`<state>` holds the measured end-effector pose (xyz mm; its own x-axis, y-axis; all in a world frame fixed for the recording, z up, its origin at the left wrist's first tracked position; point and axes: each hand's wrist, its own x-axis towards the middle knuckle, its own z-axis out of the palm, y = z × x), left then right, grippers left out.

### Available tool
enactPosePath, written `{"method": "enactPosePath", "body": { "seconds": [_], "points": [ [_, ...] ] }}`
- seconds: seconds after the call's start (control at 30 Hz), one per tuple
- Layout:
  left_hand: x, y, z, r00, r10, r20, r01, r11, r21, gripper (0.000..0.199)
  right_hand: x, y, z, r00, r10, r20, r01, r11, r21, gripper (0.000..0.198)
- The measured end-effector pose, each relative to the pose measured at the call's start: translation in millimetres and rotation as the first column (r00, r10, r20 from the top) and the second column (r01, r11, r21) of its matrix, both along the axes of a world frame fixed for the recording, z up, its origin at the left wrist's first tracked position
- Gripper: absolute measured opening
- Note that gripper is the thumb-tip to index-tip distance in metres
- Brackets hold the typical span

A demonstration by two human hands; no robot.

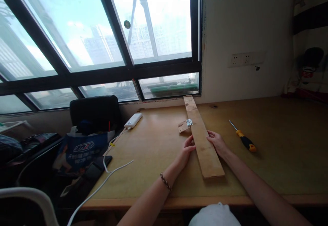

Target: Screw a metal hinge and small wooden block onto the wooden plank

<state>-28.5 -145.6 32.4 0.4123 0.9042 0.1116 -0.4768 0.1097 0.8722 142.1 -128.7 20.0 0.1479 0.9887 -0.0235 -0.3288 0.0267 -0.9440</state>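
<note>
A long wooden board [203, 150] lies lengthwise on the table, its far end close to the window wall. A metal hinge [189, 122] sits at the board's left edge and joins it to a small brown wooden piece [183, 127]. My left hand [186, 150] grips the left edge of the board just below the hinge, fingertips partly hidden by the wood. On the opposite edge my right hand [216, 142] holds the board, its fingers closed against the side. To the right, a screwdriver [243, 136] with a yellow and black handle rests on the table.
The wooden table [153, 171] stretches right to the wall. A white power bank [133, 120] with a white cable [112, 172] lies at its left edge. Beyond that edge stand a black chair [94, 113] and a blue bag [80, 152]. A wall socket [241, 60] is above the table.
</note>
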Motion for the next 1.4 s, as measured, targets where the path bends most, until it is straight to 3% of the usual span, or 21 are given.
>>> {"method": "enactPosePath", "body": {
  "seconds": [0.1,0.23,0.37,0.47,0.57,0.73,0.9,1.0,1.2,1.4],
  "points": [
    [-1.0,5.6,-7.3,0.998,0.035,-0.053,-0.034,0.999,0.025,0.047,2.1,4.2,-4.2,0.999,-0.017,0.049,0.017,1.000,-0.009,0.037],
    [-3.1,12.6,-12.5,0.964,0.206,-0.169,-0.208,0.978,0.002,0.044,3.6,11.2,-9.3,0.977,-0.105,0.186,0.109,0.994,-0.010,0.040],
    [-5.3,14.8,-8.3,0.917,0.320,-0.237,-0.325,0.945,0.018,0.045,4.8,14.0,-11.8,0.882,-0.282,0.377,0.245,0.959,0.145,0.038],
    [-6.7,13.5,-4.0,0.896,0.348,-0.274,-0.344,0.937,0.067,0.043,9.4,12.6,-10.7,0.781,-0.392,0.487,0.320,0.920,0.227,0.033],
    [-8.4,12.0,-2.6,0.847,0.397,-0.354,-0.341,0.916,0.212,0.032,16.5,11.2,-8.8,0.670,-0.479,0.567,0.409,0.876,0.256,0.029],
    [-12.9,12.0,-2.1,0.739,0.509,-0.442,-0.338,0.847,0.411,0.021,18.2,5.9,-2.5,0.646,-0.476,0.597,0.432,0.872,0.229,0.036],
    [-15.3,14.4,-2.4,0.710,0.528,-0.466,-0.382,0.845,0.374,0.023,8.7,-5.4,7.3,0.572,-0.478,0.666,0.374,0.875,0.306,0.045],
    [-14.8,15.4,-4.3,0.718,0.513,-0.471,-0.394,0.857,0.333,0.026,8.4,-5.3,6.9,0.565,-0.486,0.667,0.378,0.871,0.314,0.044],
    [-13.8,14.7,-8.9,0.688,0.501,-0.525,-0.339,0.862,0.377,0.032,17.9,8.9,-7.2,0.604,-0.567,0.559,0.453,0.822,0.345,0.025],
    [-13.9,13.9,-12.1,0.644,0.523,-0.558,-0.321,0.847,0.424,0.037,18.2,2.5,-5.3,0.684,-0.377,0.625,0.270,0.926,0.263,0.014]
  ]
}}
